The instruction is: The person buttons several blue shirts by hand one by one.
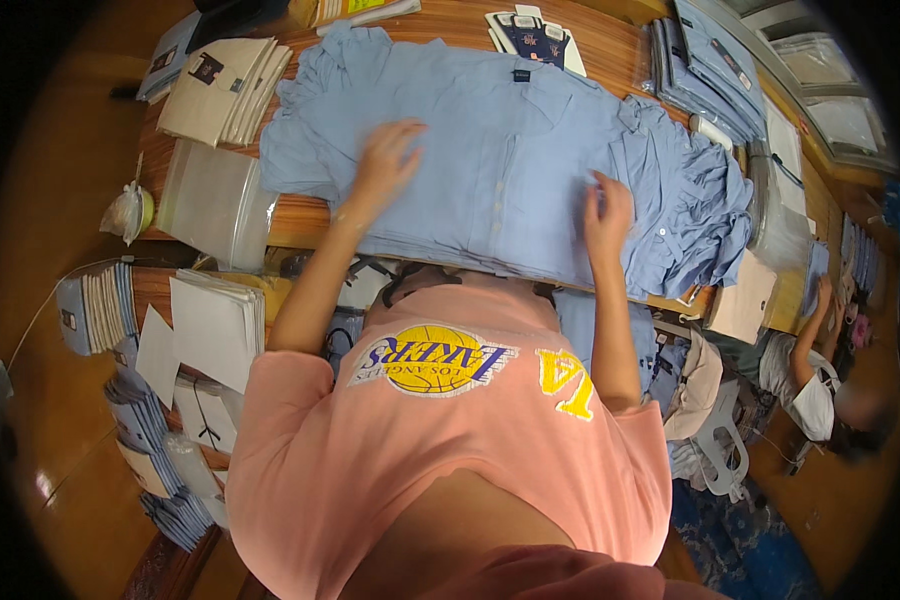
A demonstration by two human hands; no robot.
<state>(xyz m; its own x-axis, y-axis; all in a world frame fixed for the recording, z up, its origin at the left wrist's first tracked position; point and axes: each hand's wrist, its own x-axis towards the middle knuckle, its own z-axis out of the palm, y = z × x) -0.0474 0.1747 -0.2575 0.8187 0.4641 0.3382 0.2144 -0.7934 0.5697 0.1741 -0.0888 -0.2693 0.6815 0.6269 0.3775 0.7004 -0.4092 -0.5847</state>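
Light blue button-front shirts [460,150] lie spread in a stack on the wooden table before me, collar at the far side. Their sleeves bunch up at both ends. My left hand [388,160] is over the left half of the top shirt, its fingers stretched and a little blurred, holding nothing. On the right half, beside the bunched sleeves, my right hand [608,212] has its fingers apart, with nothing visible in it. Whether either palm presses on the cloth I cannot tell.
Left of the shirts are folded beige shirts [215,95] and clear plastic bags [215,200]. Dark labels [540,40] lie at the far edge. Folded blue shirts [705,75] are stacked at the right. White cards [215,325] sit lower left. Another person [810,385] works at far right.
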